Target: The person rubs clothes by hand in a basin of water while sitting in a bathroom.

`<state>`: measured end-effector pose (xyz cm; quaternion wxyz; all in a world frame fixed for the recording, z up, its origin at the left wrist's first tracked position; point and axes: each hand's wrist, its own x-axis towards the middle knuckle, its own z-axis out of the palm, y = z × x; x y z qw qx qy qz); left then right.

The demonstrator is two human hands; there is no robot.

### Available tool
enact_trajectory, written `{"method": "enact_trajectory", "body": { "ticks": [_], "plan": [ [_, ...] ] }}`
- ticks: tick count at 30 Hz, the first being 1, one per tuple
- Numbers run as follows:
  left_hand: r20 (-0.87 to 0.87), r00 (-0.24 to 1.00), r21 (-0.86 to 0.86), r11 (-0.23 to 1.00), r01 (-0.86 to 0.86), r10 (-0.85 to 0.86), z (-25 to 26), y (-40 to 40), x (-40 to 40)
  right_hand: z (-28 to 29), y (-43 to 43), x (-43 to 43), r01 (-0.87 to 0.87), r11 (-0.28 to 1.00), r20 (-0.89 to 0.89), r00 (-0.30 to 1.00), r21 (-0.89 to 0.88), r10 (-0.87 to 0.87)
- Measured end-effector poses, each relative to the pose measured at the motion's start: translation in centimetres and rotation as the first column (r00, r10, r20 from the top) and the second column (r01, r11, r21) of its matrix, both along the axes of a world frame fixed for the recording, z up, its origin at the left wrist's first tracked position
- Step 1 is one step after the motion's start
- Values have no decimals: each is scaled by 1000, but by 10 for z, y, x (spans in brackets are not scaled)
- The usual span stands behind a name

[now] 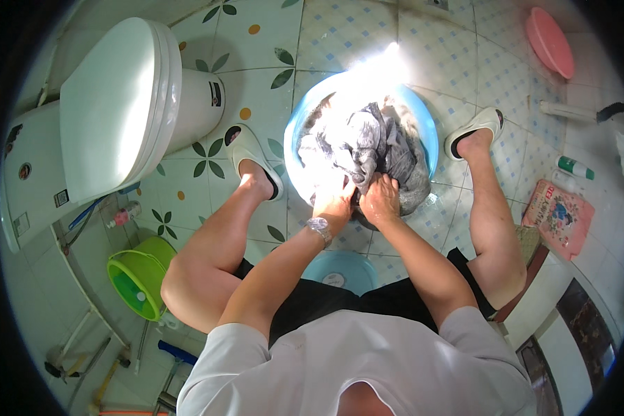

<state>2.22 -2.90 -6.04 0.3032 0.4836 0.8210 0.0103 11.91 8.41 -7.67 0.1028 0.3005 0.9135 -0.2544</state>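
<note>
A light-blue plastic basin (pixel 430 143) stands on the tiled floor between my feet, heaped with wet grey cloth (pixel 366 138). Strong glare washes out the basin's far rim and much of its left side. At the near edge of the heap, my left hand (pixel 335 200), with a metal watch (pixel 320 229) on its wrist, grips the fabric. Close beside it, my right hand (pixel 380 200) has its fingers curled into the same cloth. Folds of fabric hide some of my fingertips. Part of the heap hangs over the basin's near right rim.
A white toilet (pixel 119 109) stands at the left, with a green bucket (pixel 140 275) below it. Under me is another blue basin (pixel 361 273). To the right are a pink basin (pixel 550 44), a pink detergent bag (pixel 559 218) and a green-and-white bottle (pixel 575 167).
</note>
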Motion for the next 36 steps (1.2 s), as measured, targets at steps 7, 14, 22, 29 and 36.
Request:
{"method": "enact_trajectory", "body": {
  "ticks": [7,14,22,29,36],
  "plan": [
    [76,970,312,919,-242,230,-81,6,-15,-59,30,-54,121,971,282,958,-204,-60],
    [250,877,39,901,-432,410,-103,57,-19,-139,88,-54,-130,922,198,957,-364,213],
    [185,905,-54,924,-379,382,-113,35,-32,-13,91,-111,-226,945,253,925,-235,284],
    [264,927,-49,963,-264,267,-101,32,-19,-83,161,-131,216,976,-67,975,39,-213],
    [168,936,126,935,-332,310,-107,12,-8,-94,136,-159,-106,917,153,972,-385,177]
  ]
}}
